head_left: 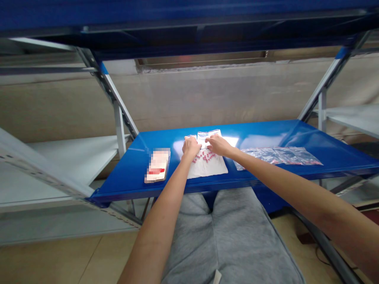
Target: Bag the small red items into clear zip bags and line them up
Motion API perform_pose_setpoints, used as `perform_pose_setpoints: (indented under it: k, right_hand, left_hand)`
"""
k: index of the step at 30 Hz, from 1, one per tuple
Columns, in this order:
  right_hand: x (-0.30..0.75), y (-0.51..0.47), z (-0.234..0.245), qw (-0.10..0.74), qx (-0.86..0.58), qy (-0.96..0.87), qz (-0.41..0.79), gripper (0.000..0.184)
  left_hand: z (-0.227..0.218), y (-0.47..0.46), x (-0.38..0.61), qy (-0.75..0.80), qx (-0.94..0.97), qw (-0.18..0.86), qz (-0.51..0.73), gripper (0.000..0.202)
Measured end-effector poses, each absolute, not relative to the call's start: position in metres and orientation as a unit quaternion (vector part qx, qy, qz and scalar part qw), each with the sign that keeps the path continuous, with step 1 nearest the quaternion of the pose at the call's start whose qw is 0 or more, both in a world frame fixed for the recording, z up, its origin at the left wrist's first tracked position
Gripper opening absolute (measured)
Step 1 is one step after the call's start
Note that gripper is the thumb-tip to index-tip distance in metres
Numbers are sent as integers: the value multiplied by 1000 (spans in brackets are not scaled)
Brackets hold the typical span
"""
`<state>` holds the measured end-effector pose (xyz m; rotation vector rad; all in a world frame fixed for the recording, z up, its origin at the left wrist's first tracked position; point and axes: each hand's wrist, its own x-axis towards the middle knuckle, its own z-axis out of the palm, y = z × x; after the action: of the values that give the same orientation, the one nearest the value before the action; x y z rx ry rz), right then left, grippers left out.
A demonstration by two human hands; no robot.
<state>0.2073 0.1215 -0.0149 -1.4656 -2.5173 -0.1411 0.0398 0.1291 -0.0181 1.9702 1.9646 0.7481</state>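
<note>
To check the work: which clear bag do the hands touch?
The bag at the far edge of the white sheet, under the left hand and right hand, not the flat bags at right.

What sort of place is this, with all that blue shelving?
Probably a storeroom or small packing area: a blue metal shelving rack serves as the work surface, clear plastic bags lie on its shelf, and the floor is plain tile.

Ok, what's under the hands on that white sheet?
Small red beads lie on the white sheet, and a clear plastic bag sits at its far edge. The left hand and right hand hide whatever is directly beneath them.
</note>
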Motion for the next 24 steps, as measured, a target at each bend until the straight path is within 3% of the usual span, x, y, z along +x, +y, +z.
perform_pose_setpoints:
  k: [4, 10, 16, 21, 24]
  right_hand:
    - [208, 120, -13, 128, -494, -859, -43, 25]
    - [210, 120, -12, 161, -513, -843, -13, 24]
    - [212, 130, 8, 294, -586, -755, 5, 34]
    - [205, 125, 33, 462, -516, -684, 229, 41]
    - [191, 106, 38, 541, -396, -627, 397, 37]
  left_hand:
    - [-20, 130, 41, 654, 688, 136, 284, 4]
    - [-17, 138, 40, 631, 669, 179, 349, 8]
    - [3, 132, 27, 587, 635, 275, 421, 10]
    - [35, 103, 11, 475, 571, 460, 488, 16]
    - [43, 81, 4, 494, 542, 437, 521, 13]
